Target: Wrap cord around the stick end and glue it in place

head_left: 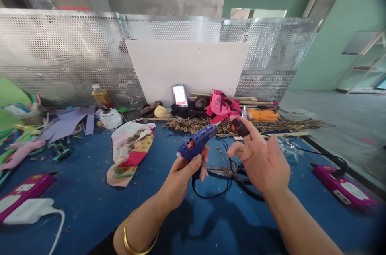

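While the left hand (181, 176) is closed around the grip of a blue glue gun (197, 142) at the centre of the frame, its nozzle points up and right toward the right hand (262, 162). That hand is raised just right of centre, its fingers loosely spread and the index stretched up. A small dark piece (239, 126) with a red end sits at the index tip, near the nozzle; whether the thumb pinches it I cannot tell.

A gold bangle (132, 243) circles the left wrist. Below the hands, scissors (224, 172) and a black cord (211, 194) lie on the blue table (90, 214). A patterned cloth (129, 154) lies left of centre. Twigs (271, 126) run along the back, with pink fabric (223, 106) behind them and a white board (187, 66) leaning on a perforated screen (60, 54). Magenta boxes lie at the lower left (27, 188) and at the right edge (343, 186).
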Demonstrator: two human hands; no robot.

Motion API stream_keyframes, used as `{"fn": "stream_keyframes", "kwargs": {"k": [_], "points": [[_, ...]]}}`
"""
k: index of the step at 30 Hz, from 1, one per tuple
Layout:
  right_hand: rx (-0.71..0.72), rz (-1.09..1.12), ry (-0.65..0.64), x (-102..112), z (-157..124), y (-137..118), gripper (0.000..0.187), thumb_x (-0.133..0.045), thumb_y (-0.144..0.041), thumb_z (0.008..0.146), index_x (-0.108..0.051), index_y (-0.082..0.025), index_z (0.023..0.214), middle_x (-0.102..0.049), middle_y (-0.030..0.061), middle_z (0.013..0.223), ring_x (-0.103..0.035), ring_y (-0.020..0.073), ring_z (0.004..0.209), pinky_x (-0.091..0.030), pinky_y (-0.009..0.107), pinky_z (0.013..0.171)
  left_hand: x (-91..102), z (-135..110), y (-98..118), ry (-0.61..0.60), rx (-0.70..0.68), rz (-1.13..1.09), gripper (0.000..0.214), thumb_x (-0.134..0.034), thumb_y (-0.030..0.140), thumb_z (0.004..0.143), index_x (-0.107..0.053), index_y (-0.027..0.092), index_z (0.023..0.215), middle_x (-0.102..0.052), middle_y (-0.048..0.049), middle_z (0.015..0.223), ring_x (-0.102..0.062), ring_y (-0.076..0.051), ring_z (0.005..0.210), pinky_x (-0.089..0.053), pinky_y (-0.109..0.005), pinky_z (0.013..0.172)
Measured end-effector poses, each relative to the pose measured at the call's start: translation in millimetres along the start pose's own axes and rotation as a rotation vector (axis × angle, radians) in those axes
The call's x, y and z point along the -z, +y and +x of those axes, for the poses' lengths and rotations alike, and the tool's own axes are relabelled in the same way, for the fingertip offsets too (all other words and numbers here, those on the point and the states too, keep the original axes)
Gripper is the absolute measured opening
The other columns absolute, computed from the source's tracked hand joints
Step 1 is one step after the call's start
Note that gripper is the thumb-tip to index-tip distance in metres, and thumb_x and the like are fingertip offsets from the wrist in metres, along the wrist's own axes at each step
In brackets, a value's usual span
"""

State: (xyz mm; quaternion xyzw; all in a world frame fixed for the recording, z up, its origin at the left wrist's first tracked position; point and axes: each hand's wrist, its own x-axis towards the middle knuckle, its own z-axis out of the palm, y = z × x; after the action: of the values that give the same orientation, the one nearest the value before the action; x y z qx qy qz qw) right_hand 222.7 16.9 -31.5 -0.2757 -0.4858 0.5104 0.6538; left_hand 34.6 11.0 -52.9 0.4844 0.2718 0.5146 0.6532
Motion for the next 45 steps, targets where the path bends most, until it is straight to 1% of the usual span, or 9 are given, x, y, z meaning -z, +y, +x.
{"fn": "stream_keyframes", "kwargs": {"k": [3,6,12,16,20,26,29,36,45], "points": [[-0.003,-0.038,0.018,-1,1,-1,0.064,-0.014,-0.059,0.092,-0.046,-0.024,0.136,-0.046,0.0108,0.140,-0.062,0.0175,0.067,-0.051,0.039,0.066,0.0,-5,-3,-0.019,0.009,0.030,0.037,-0.063,0.047,0.083,-0.063,0.019,0.107,-0.056,0.0010,0.069,-0.046,-0.010,0.053,-0.041,-0.030,0.064],[-0.019,-0.043,0.021,-2,2,-2,0.066,-0.014,-0.060,0.092,-0.046,-0.022,0.136,-0.050,0.0115,0.135,-0.062,0.0172,0.067,-0.051,0.038,0.065,-1.1,-8,-4,-0.027,0.029,0.131,0.043,-0.061,0.051,0.083,-0.063,0.018,0.110,-0.049,0.0029,0.056,-0.046,-0.013,0.057,-0.037,-0.029,0.063],[-0.062,0.028,0.029,-1,3,-1,0.068,-0.014,-0.061,0.091,-0.053,-0.021,0.131,-0.051,0.0122,0.136,-0.060,0.0167,0.062,-0.051,0.037,0.060,-3.2,-7,-3,-0.007,0.035,0.252,0.049,-0.057,0.056,0.083,-0.061,0.015,0.109,-0.049,0.0028,0.055,-0.044,-0.012,0.054,-0.034,-0.028,0.058],[-0.100,0.120,-0.003,0,4,-1,0.066,-0.014,-0.059,0.092,-0.056,-0.022,0.128,-0.048,0.0112,0.140,-0.060,0.0160,0.062,-0.051,0.037,0.060,0.0,-9,-9,-0.019,0.041,0.284,0.042,-0.054,0.052,0.087,-0.059,0.016,0.109,-0.050,0.0029,0.058,-0.046,-0.012,0.057,-0.035,-0.028,0.061],[-0.127,0.157,-0.018,0,4,-1,0.066,-0.015,-0.059,0.093,-0.056,-0.021,0.128,-0.047,0.0109,0.142,-0.060,0.0161,0.062,-0.051,0.037,0.060,2.2,-10,-14,-0.055,0.056,0.280,0.038,-0.051,0.050,0.090,-0.058,0.017,0.107,-0.050,0.0027,0.060,-0.046,-0.012,0.059,-0.035,-0.028,0.062],[-0.139,0.206,-0.022,1,5,0,0.065,-0.018,-0.060,0.092,-0.055,-0.021,0.128,-0.045,0.0097,0.143,-0.059,0.0156,0.063,-0.052,0.036,0.060,1.8,-9,-12,-0.079,0.047,0.317,0.038,-0.048,0.048,0.092,-0.057,0.015,0.109,-0.049,0.0031,0.061,-0.044,-0.011,0.058,-0.034,-0.027,0.062],[-0.153,0.224,-0.031,0,4,-2,0.063,-0.021,-0.061,0.092,-0.056,-0.021,0.127,-0.046,0.0094,0.143,-0.059,0.0152,0.063,-0.052,0.036,0.061,2.6,-8,-13,-0.077,0.051,0.331,0.041,-0.047,0.048,0.092,-0.057,0.014,0.112,-0.048,0.0032,0.061,-0.044,-0.012,0.059,-0.035,-0.027,0.063],[-0.205,0.413,-0.057,-1,3,-6,0.054,-0.031,-0.058,0.092,-0.061,-0.023,0.120,-0.047,0.0070,0.142,-0.062,0.0140,0.066,-0.051,0.033,0.063,1.3,-8,-13,-0.075,0.068,0.302,0.045,-0.049,0.050,0.091,-0.057,0.012,0.114,-0.047,0.0041,0.059,-0.042,-0.011,0.057,-0.033,-0.026,0.060],[-0.242,0.476,-0.055,1,5,-6,0.056,-0.030,-0.059,0.092,-0.063,-0.021,0.117,-0.048,0.0080,0.141,-0.061,0.0129,0.066,-0.052,0.031,0.061,0.4,-6,-11,-0.059,0.038,0.309,0.046,-0.051,0.051,0.090,-0.058,0.012,0.114,-0.048,0.0041,0.059,-0.041,-0.010,0.057,-0.032,-0.026,0.060]]}}
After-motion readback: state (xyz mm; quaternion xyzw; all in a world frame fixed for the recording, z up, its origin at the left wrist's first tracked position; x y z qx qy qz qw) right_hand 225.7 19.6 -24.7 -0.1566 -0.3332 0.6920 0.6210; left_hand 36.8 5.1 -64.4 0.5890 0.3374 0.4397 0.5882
